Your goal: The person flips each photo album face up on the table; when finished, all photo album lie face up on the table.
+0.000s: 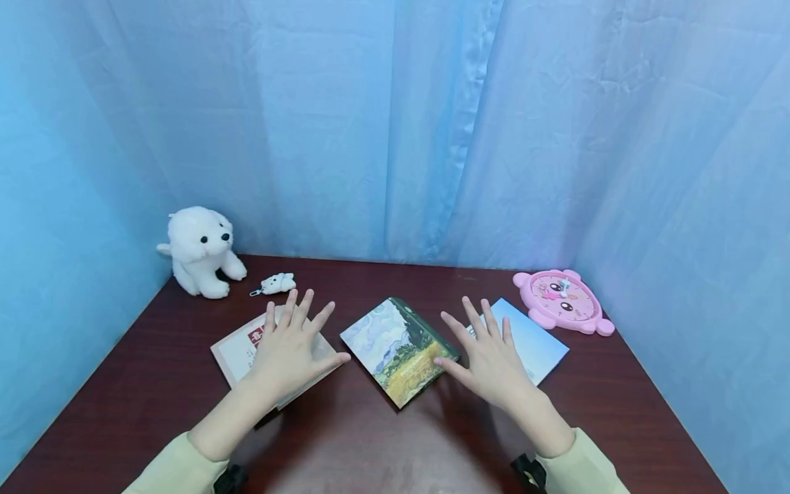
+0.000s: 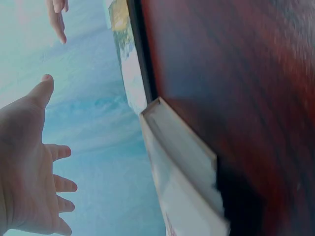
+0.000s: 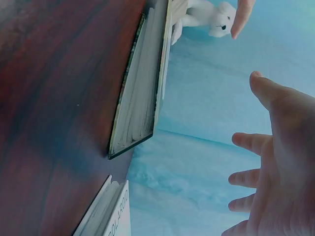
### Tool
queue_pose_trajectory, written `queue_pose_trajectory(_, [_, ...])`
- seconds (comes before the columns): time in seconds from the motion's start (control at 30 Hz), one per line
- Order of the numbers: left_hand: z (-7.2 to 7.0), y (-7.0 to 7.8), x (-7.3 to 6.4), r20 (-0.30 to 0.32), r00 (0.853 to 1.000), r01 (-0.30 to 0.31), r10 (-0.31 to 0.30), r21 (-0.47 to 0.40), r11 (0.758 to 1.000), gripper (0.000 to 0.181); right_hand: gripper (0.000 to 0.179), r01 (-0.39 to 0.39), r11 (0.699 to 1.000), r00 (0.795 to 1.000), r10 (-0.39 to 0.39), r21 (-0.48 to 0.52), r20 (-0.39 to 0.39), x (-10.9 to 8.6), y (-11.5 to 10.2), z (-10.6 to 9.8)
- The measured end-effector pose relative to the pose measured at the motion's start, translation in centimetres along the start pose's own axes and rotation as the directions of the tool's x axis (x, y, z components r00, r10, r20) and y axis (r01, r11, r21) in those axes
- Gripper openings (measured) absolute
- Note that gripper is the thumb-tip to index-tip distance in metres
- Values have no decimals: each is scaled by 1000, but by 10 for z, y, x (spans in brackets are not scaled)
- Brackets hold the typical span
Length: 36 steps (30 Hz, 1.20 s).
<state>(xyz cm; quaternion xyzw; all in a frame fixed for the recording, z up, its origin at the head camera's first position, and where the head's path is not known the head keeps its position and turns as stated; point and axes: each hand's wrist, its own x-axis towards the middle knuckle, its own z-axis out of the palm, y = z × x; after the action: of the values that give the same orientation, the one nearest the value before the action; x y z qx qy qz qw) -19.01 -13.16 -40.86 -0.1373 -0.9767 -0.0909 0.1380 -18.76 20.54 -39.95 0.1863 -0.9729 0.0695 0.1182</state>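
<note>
Pale blue curtains (image 1: pixel 327 137) enclose a dark reddish-brown tabletop (image 1: pixel 382 453). Three books lie across its middle: a light-covered book (image 1: pixel 231 353) at left, one with a painted landscape cover (image 1: pixel 385 346) in the centre, and a blue book (image 1: pixel 546 350) at right. The left grip (image 1: pixel 290 353), a bare hand with fingers spread wide, is released and hangs over the left book; the right grip (image 1: pixel 494 367), equally splayed and holding nothing, is above the near side of the blue one. From the head alone, contact is hard to judge, but both wrist views show the palms raised clear of the books. The right wrist view also reveals the centre book's page edges and the letters "OLAROID" on the blue book, mostly covered by fingers from above. Far left sit a white plush dog (image 1: pixel 200 254) and a small white charm (image 1: pixel 278 283); far right, a pink clock (image 1: pixel 564 302).
</note>
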Motion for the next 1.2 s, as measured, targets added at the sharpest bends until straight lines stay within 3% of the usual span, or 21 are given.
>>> queue_pose_trajectory(0.3, [-15, -19, 3, 12, 1000, -3, 3, -6, 1000, 91, 76, 75, 997, 995, -77, -27, -64, 13, -5, -9])
queue_pose_trajectory(0.87, [-43, -64, 4, 15, 1000, 16, -17, 20, 1000, 95, 76, 179, 983, 983, -180, -38, -24, 50, -34, -34])
queue_pose_trajectory(1.2, [-44, -91, 4, 15, 999, 35, -34, -22, 999, 99, 76, 325, 945, 944, -326, -33, -49, 69, -62, -32])
